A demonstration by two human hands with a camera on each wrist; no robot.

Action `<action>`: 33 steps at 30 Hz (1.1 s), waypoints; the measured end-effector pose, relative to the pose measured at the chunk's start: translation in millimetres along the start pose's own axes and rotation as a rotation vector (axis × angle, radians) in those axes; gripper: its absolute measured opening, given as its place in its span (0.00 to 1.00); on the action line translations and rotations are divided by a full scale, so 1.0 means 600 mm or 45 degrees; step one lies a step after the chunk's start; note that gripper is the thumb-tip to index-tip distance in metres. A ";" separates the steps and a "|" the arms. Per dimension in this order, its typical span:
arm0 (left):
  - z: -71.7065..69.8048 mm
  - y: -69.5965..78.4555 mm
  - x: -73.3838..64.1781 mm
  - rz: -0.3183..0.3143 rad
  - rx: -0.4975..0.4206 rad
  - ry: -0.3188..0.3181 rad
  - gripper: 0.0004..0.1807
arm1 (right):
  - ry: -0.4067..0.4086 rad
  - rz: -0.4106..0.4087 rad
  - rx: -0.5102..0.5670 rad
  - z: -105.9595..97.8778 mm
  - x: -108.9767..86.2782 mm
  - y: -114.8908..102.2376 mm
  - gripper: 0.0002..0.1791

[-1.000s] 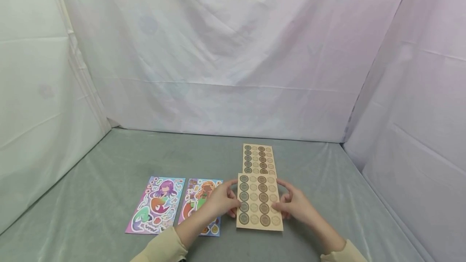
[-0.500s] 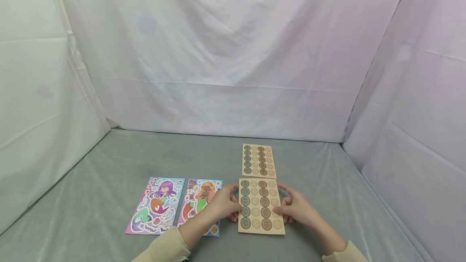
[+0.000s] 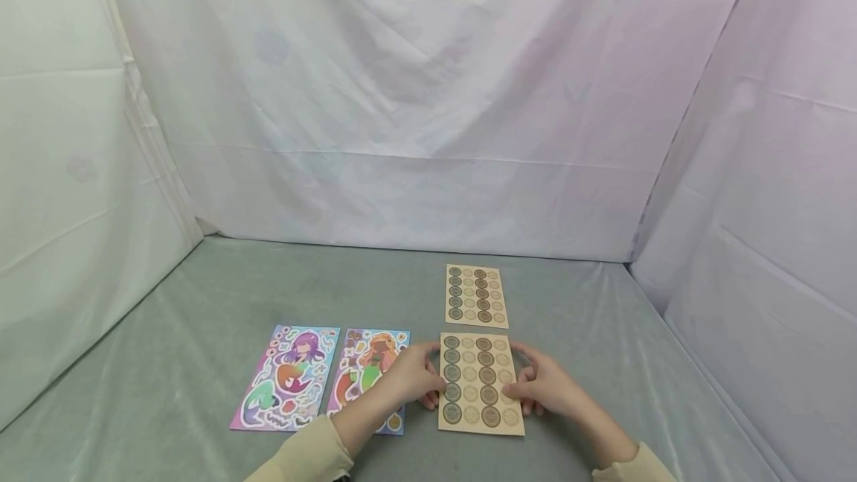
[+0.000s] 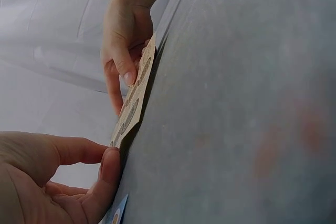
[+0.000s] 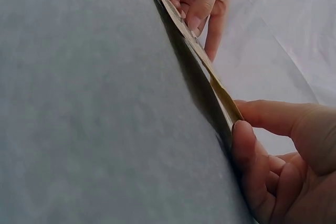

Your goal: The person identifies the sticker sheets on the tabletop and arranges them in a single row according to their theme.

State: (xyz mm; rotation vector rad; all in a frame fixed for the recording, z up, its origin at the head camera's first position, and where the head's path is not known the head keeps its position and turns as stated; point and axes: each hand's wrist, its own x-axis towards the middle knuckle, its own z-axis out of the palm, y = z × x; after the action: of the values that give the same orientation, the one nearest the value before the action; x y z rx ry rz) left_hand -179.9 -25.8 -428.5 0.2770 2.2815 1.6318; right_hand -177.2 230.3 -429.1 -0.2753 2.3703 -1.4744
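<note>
A tan sticker sheet (image 3: 478,374) with rows of round seal stickers lies nearly flat, just over the table at front centre. My left hand (image 3: 410,378) pinches its left edge between thumb and finger. On the opposite edge, my right hand (image 3: 545,385) pinches it the same way. From the right wrist view, the sheet (image 5: 214,77) appears edge-on, with a dark shadow beneath its near edge. A second tan sticker sheet (image 3: 476,294) of the same pattern lies flat just beyond, apart from the held one.
Two colourful mermaid sticker sheets lie side by side to the left: a purple-haired one (image 3: 288,378) and an orange-haired one (image 3: 371,363), partly covered by my left forearm. Grey cloth covers the table (image 3: 321,281). White curtains (image 3: 415,110) enclose the back and sides.
Both hands have drawn the held tan sticker sheet slightly toward me and lower. It overlapped the far tan sheet in view before; now a strip of table shows between them.
</note>
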 end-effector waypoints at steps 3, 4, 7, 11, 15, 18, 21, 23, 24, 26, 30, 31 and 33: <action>0.002 0.001 0.000 -0.004 0.026 0.002 0.39 | -0.001 0.011 0.000 0.001 0.000 0.001 0.51; 0.002 0.002 0.000 -0.002 0.034 0.004 0.39 | -0.001 0.013 0.000 0.001 0.000 0.002 0.51; 0.003 0.004 -0.001 0.005 0.048 0.008 0.38 | -0.001 0.018 0.005 0.001 0.001 0.003 0.51; 0.003 0.005 0.001 0.005 0.062 0.012 0.37 | 0.001 0.024 0.002 0.001 0.001 0.005 0.51; 0.002 0.004 0.004 -0.002 0.077 0.016 0.38 | 0.002 0.023 0.002 0.002 0.002 0.005 0.51; 0.001 0.003 0.005 0.007 0.075 0.022 0.40 | 0.006 0.025 0.000 0.002 0.001 0.004 0.51; 0.002 0.001 0.006 0.016 0.069 0.027 0.40 | 0.017 0.030 -0.009 0.003 0.001 0.003 0.50; 0.002 0.000 0.006 0.017 0.071 0.028 0.40 | 0.026 0.037 -0.013 0.003 0.001 0.002 0.50; 0.002 0.000 0.006 0.019 0.072 0.027 0.40 | 0.030 0.040 -0.013 0.003 0.000 0.002 0.50; 0.002 0.000 0.006 0.021 0.073 0.025 0.39 | 0.035 0.045 -0.013 0.003 0.000 0.002 0.51; 0.001 0.002 0.005 0.020 0.075 0.019 0.38 | 0.033 0.047 -0.011 0.003 0.000 0.001 0.51; 0.001 0.002 0.005 0.018 0.076 0.018 0.37 | 0.032 0.045 -0.014 0.002 0.000 0.002 0.51; 0.001 0.003 0.005 0.014 0.082 0.018 0.37 | 0.028 0.042 -0.019 0.002 0.000 0.002 0.50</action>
State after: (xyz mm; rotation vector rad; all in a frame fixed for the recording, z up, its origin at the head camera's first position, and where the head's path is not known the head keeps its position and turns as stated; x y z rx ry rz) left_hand -182.6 -23.6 -427.4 0.2943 2.3504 1.5722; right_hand -176.9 229.8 -430.8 -0.2238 2.3924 -1.4534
